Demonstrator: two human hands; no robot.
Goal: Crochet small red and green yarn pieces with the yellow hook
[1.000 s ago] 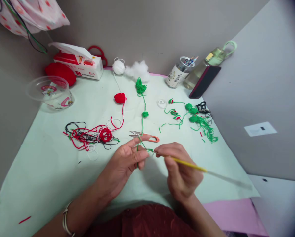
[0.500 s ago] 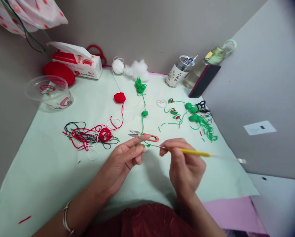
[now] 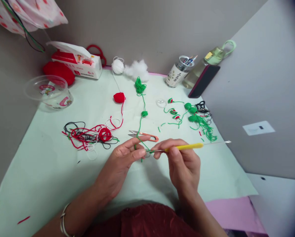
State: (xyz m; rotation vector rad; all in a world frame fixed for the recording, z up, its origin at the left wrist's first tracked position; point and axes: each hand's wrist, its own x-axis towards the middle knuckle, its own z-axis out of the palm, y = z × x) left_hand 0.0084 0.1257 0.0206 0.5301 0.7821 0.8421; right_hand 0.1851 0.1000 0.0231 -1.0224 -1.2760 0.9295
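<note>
- Left hand (image 3: 121, 159) pinches green yarn (image 3: 143, 143) between thumb and finger, near the scene's middle
- Right hand (image 3: 184, 164) grips a yellow-handled crochet hook (image 3: 186, 147), its shaft meeting the yarn
- Orange-handled thread snips (image 3: 148, 134) lie just beyond the left fingertips
- Farther off, the strand reaches a small green bundle (image 3: 144, 114)

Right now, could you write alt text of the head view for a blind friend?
A person's left hand holds green yarn while the right hand holds a yellow-handled hook to it, above a pale green tabletop. Beyond lie orange snips, tangled red, black and white yarn, and a tissue box.
</note>
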